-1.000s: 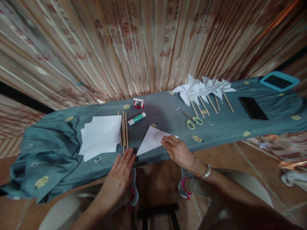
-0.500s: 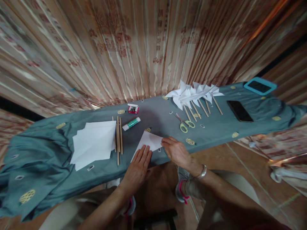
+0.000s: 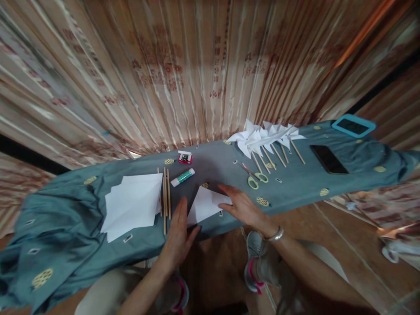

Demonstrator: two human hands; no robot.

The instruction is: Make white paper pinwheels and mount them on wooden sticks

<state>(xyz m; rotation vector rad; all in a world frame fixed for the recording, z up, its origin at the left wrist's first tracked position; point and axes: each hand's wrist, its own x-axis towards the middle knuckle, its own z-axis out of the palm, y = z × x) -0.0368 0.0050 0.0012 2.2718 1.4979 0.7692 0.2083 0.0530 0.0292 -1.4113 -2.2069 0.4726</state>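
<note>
A folded sheet of white paper [image 3: 207, 203] lies near the front edge of the cloth-covered table. My left hand [image 3: 179, 234] is at its left side, fingers stretched and thumb apart, holding nothing. Over the paper's right corner is my right hand [image 3: 241, 204], thumb and fingers apart. Whether its fingertips touch the paper I cannot tell. Left of my hands is a stack of white paper sheets [image 3: 133, 203], with several wooden sticks [image 3: 166, 192] beside it. Behind them lies a glue stick [image 3: 183, 177].
Green-handled scissors [image 3: 255, 177] lie right of centre. Behind them are paper pinwheels [image 3: 259, 138] on sticks. A small red box of pins [image 3: 185, 158] sits at the back. A black phone [image 3: 329, 159] and a blue-framed device [image 3: 353, 126] lie on the right. A curtain [image 3: 197, 87] hangs behind the table.
My left hand has lifted off the paper and moved left, its fingers now pointing up. My right hand has loosened its pinch on the paper's right corner and its fingers have spread.
</note>
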